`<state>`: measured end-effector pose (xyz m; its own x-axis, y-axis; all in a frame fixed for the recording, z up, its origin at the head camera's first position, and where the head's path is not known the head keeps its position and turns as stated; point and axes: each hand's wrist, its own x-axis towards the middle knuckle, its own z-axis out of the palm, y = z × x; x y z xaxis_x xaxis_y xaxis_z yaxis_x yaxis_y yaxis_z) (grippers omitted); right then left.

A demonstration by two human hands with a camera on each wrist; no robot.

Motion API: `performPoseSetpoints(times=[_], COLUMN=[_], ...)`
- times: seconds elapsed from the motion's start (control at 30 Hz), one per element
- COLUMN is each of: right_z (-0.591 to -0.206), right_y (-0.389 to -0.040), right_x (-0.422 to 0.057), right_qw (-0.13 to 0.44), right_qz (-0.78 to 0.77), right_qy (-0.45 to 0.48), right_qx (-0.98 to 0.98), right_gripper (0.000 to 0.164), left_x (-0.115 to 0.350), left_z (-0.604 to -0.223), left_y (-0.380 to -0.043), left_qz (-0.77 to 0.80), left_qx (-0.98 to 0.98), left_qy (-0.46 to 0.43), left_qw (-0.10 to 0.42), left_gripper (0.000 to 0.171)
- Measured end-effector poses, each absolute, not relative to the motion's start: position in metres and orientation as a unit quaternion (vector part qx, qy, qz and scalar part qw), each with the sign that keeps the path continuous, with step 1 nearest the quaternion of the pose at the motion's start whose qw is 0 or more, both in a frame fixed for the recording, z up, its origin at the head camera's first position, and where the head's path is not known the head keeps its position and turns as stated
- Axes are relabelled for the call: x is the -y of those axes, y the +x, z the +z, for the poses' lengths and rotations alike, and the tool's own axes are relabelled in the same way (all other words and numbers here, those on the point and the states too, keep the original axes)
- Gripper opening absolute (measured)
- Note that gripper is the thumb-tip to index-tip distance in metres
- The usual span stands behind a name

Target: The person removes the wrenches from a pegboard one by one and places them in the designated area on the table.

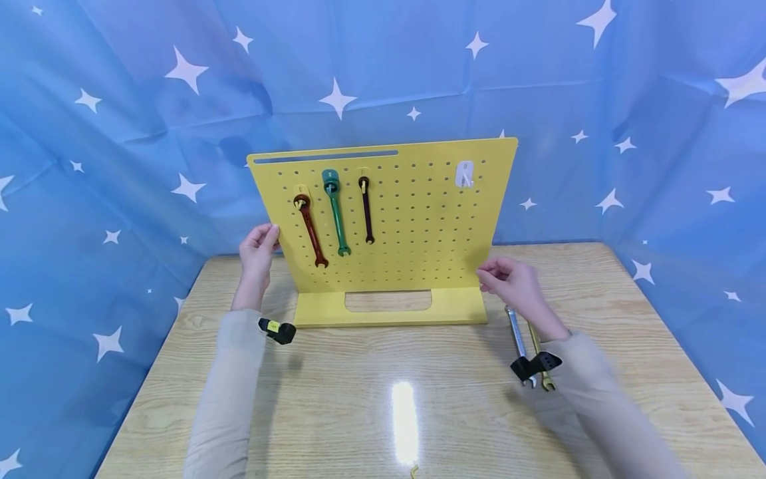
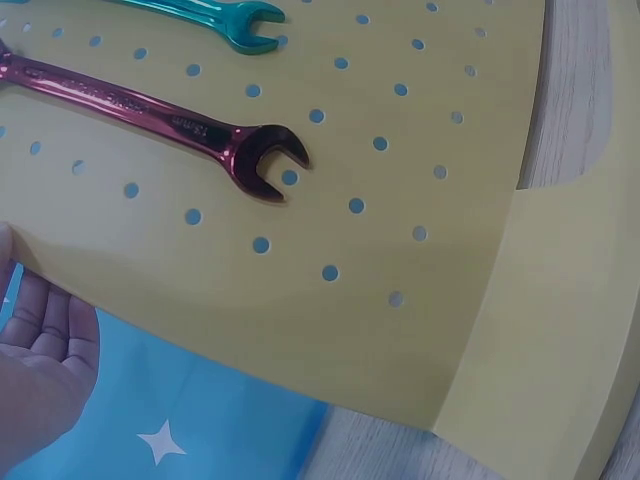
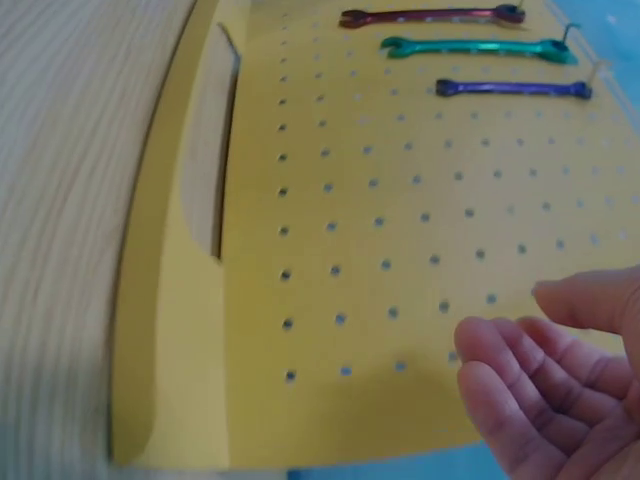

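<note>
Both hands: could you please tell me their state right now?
Left hand: closed, holding the perforated yellow board by its edge.
Right hand: open, holding nothing.

White glare [image 1: 405,423] on tabletop [image 1: 335,406] — soft shadows [image 1: 268,392] — right wrist view blurry

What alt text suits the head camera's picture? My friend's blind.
A person's left hand and right hand flank a yellow pegboard on a wooden table. A red wrench, green wrench and purple wrench hang on it; a silver wrench and gold wrench lie at right.

Blue cloth backdrop [image 1: 407,60] with white stars, wood-grain table [image 1: 335,399], bright reflection [image 1: 405,422]
</note>
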<state>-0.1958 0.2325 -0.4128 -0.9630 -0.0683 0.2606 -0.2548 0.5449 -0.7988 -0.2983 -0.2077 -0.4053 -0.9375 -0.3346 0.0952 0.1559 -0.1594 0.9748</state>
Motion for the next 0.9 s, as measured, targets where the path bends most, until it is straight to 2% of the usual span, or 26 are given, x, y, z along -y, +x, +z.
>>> performPoseSetpoints(times=[0.37,0.67,0.9], right_z=[-0.395,-0.361,-0.36], right_y=[-0.203,-0.196,-0.205], right_x=[-0.196,-0.16,-0.145], right_qw=[0.092,0.08,0.077], right_qz=[0.51,0.548,0.566], right_qy=[0.113,0.128,0.142], right_qx=[0.848,0.823,0.808], right_gripper=[0.015,0.013,0.012], left_x=[0.208,0.207,0.207], left_z=[-0.405,-0.406,-0.405], left_y=[-0.298,-0.298,-0.298], left_qz=[-0.76,-0.758,-0.756], left_qx=[0.625,0.627,0.629], left_qy=[0.073,0.068,0.068], left_qw=[0.161,0.166,0.165], left_gripper=[0.017,0.017,0.018])
